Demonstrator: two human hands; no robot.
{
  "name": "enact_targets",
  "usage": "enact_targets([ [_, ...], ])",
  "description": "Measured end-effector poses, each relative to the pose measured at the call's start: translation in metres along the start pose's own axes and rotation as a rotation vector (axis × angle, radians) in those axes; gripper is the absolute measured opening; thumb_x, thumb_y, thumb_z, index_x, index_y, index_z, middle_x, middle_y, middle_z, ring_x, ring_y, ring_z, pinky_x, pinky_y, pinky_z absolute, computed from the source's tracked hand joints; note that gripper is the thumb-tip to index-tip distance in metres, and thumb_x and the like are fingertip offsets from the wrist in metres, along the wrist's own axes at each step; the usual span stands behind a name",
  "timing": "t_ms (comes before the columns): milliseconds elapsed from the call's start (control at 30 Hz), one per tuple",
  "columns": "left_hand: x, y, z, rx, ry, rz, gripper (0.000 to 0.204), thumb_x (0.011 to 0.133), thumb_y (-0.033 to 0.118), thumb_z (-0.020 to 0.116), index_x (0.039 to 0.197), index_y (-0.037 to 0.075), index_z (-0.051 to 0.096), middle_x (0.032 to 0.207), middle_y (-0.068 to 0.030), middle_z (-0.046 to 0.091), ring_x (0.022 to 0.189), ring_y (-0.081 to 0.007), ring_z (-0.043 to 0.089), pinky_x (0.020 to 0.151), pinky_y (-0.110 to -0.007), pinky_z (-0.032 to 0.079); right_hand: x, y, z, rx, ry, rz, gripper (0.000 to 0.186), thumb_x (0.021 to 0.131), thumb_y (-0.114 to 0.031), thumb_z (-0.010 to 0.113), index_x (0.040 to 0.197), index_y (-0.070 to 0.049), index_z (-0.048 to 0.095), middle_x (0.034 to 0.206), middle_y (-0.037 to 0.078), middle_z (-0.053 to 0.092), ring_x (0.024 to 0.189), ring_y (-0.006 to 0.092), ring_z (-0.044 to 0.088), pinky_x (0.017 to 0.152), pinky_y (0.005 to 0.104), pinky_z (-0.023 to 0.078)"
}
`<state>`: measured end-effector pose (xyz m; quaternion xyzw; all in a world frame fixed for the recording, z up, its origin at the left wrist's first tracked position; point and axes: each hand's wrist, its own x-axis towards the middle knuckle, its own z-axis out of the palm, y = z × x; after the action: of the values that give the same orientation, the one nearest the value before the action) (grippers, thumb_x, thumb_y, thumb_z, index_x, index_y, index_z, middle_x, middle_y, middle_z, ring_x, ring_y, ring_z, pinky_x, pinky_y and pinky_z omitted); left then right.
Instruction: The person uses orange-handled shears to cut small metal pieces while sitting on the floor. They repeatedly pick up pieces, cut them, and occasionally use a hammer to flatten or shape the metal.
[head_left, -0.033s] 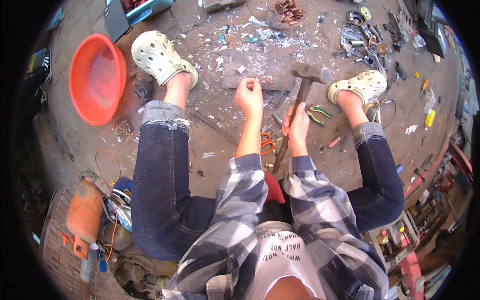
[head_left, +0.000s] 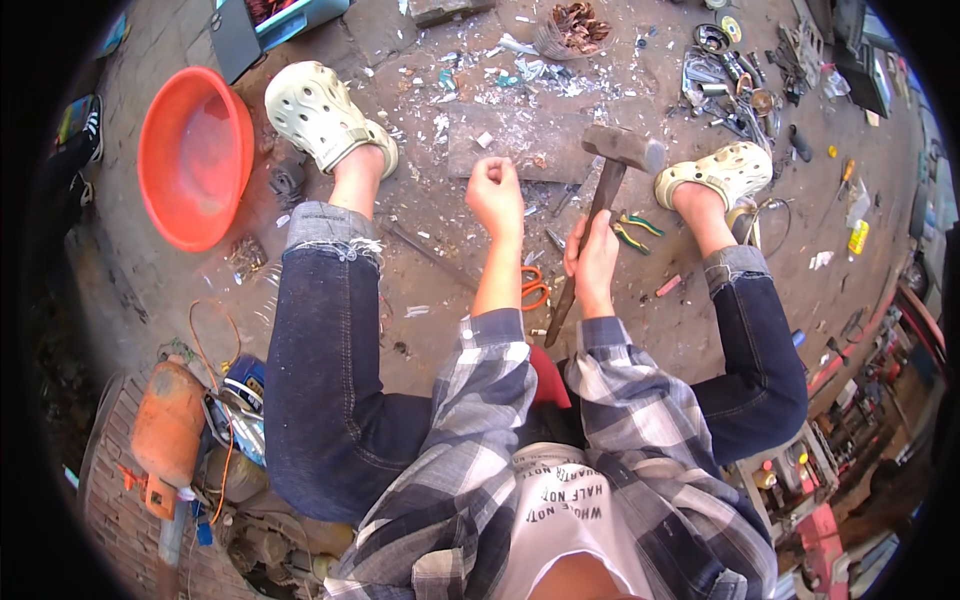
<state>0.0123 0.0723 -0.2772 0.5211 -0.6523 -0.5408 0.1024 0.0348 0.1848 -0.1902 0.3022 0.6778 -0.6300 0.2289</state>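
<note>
My right hand (head_left: 595, 262) is wrapped round the wooden handle of a hammer (head_left: 622, 148), whose heavy metal head points up and away from me. The fingers of my left hand (head_left: 495, 198) are curled together; whatever they may hold is hidden. Just beyond that hand lies a flat, worn slab (head_left: 465, 160) with a small pale block (head_left: 485, 140) and scraps on it. Close to my right hand, pliers (head_left: 637, 235) with green and yellow handles rest on the ground. Orange-handled scissors (head_left: 535, 290) lie between my forearms, partly covered by the left one.
An empty red basin (head_left: 150, 160) stands at the left, near my shoe. Scattered white debris surrounds the slab. A clear bowl (head_left: 550, 42) of copper-coloured scraps is at the far side. Metal parts (head_left: 735, 85) are heaped far right. A long metal bar (head_left: 430, 252) lies left of my forearm.
</note>
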Motion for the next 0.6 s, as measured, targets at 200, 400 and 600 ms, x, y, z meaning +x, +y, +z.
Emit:
enact_targets([
  [200, 0.021, 0.001, -0.019, -0.128, 0.23, -0.008, 0.008, 0.082, 0.007, 0.064, 0.081, 0.0, 0.06, 0.067, 0.001, 0.055, 0.06, -0.0074, 0.047, 0.056, -0.024, 0.04, -0.005, 0.042, 0.018, -0.208, 0.13, -0.243, 0.04, 0.096, -0.033, 0.047, 0.069, -0.004, 0.047, 0.052, -0.001, 0.044, 0.048, 0.0086, 0.041, 0.045, 0.027, 0.036],
  [400, 0.026, 0.011, -0.015, -0.178, 0.232, -0.044, 0.009, 0.083, 0.008, 0.064, 0.082, 0.0, 0.06, 0.068, 0.001, 0.055, 0.06, -0.0074, 0.047, 0.057, -0.024, 0.041, 0.026, 0.089, 0.021, -0.321, 0.173, -0.072, 0.048, 0.096, -0.04, 0.046, 0.068, -0.002, 0.051, 0.052, 0.004, 0.046, 0.048, 0.0111, 0.041, 0.046, 0.0305, 0.036],
  [600, 0.023, -0.005, -0.012, -0.291, 0.28, -0.155, 0.01, 0.085, 0.007, 0.062, 0.087, -0.001, 0.058, 0.075, -0.0009, 0.057, 0.065, -0.0083, 0.05, 0.059, -0.024, 0.042, -0.015, 0.023, 0.025, -0.242, 0.115, -0.219, 0.044, 0.098, -0.039, 0.039, 0.067, -0.008, 0.045, 0.05, -0.002, 0.042, 0.043, 0.0071, 0.04, 0.041, 0.0231, 0.031],
])
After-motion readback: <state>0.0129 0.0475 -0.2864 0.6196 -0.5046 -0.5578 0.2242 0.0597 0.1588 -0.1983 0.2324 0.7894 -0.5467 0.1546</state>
